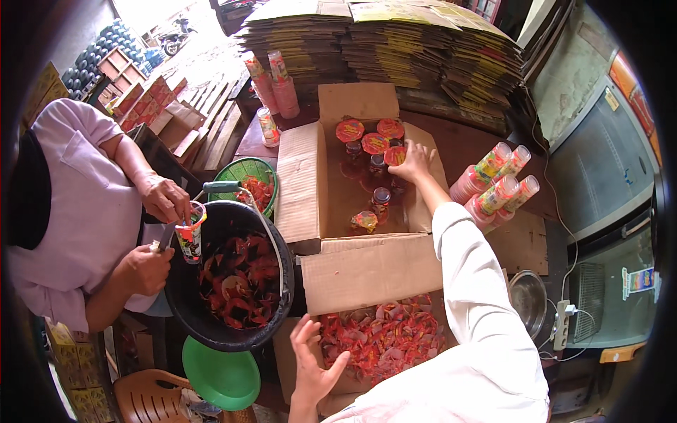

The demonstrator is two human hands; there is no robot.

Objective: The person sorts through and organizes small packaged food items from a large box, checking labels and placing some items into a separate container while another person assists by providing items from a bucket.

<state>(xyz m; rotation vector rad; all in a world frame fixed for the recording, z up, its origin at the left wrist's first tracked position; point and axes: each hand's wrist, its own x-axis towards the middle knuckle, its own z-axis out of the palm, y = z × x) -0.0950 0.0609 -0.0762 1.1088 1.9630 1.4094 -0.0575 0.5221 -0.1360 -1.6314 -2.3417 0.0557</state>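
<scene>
My right hand (417, 166) reaches into an open cardboard box (300, 180), thumb and fingers around a red-lidded plastic cup (395, 156). More red-lidded cups (375, 144) stand beside it, and one cup (364, 221) sits nearer the front of the box among small dark-filled bottles or cups (381, 197) that I cannot make out well. Holding nothing, my left hand (314, 363) is raised with its fingers apart, at the left edge of a heap of red lid scraps (381, 338) in a lower box.
At left, a co-worker's hands hold a printed cup (190, 236) over a black bucket (281, 310) of red scraps. A green basket (224, 173) and a green basin (222, 374) flank it. Stacked cups (493, 187) stand right of the box; flattened cartons (395, 49) are piled behind.
</scene>
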